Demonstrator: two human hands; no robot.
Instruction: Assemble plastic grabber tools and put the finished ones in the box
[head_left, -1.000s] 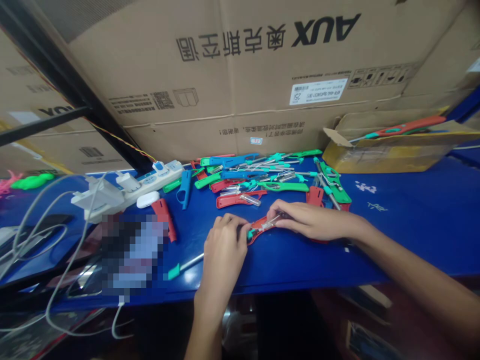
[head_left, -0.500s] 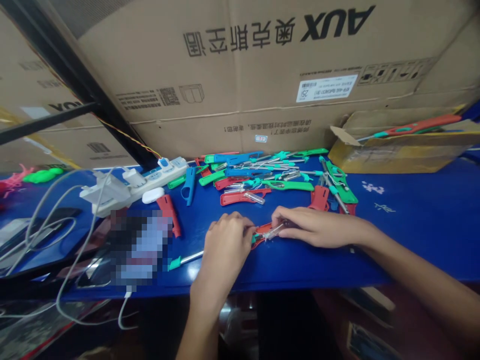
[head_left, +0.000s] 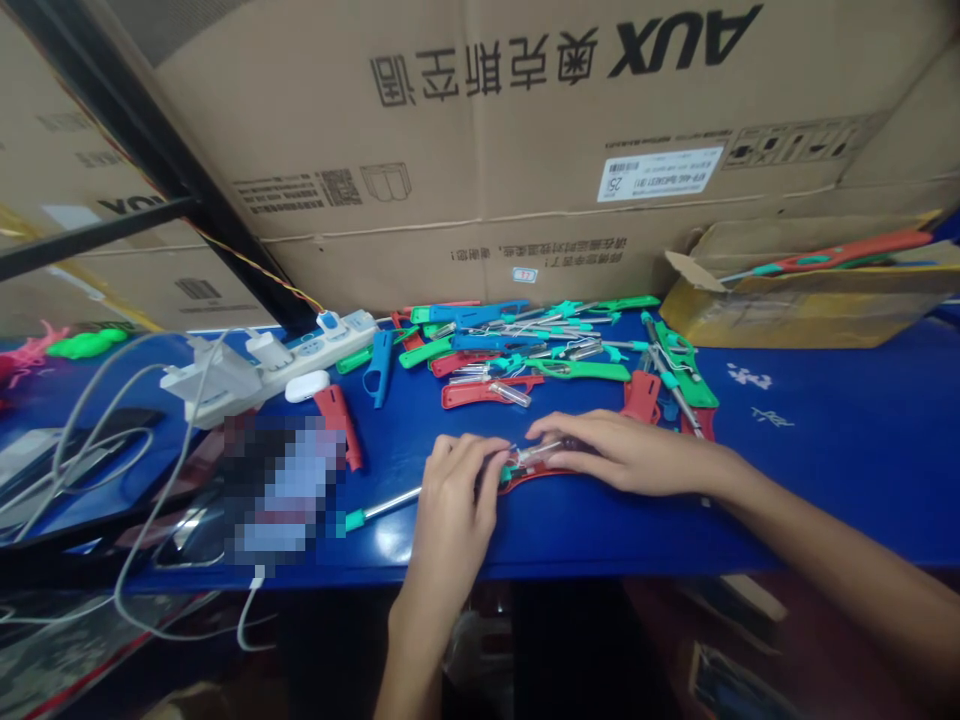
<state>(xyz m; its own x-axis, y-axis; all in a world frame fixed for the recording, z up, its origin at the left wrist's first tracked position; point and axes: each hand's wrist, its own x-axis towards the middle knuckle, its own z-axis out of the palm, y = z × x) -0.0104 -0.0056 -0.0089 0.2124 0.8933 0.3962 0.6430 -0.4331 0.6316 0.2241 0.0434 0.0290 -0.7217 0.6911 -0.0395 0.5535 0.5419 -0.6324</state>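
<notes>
My left hand (head_left: 459, 500) pinches the green inner part at the front of a red lighter shell (head_left: 525, 482), which lies near the table's front edge. From under that hand a metal tube (head_left: 394, 501) with a green tip runs out to the left. My right hand (head_left: 622, 450) is closed on a clear lighter tank (head_left: 546, 452) over the shell's handle end. Thin wires show between the two hands. Behind them lies a pile of red, blue and green lighter shells (head_left: 491, 393) with metal tubes and clear tanks.
A power strip (head_left: 330, 345) with plugs and white cables stands left, beside a blurred-out phone (head_left: 281, 490). An open carton (head_left: 787, 310) holds a red lighter at the back right. Large cardboard boxes (head_left: 465, 200) wall the back of the blue table (head_left: 637, 540).
The clear tank has moved slightly and now lies over the red shell's handle end. My left fingers have shifted to the shell's upper edge. The view has moved slightly.
</notes>
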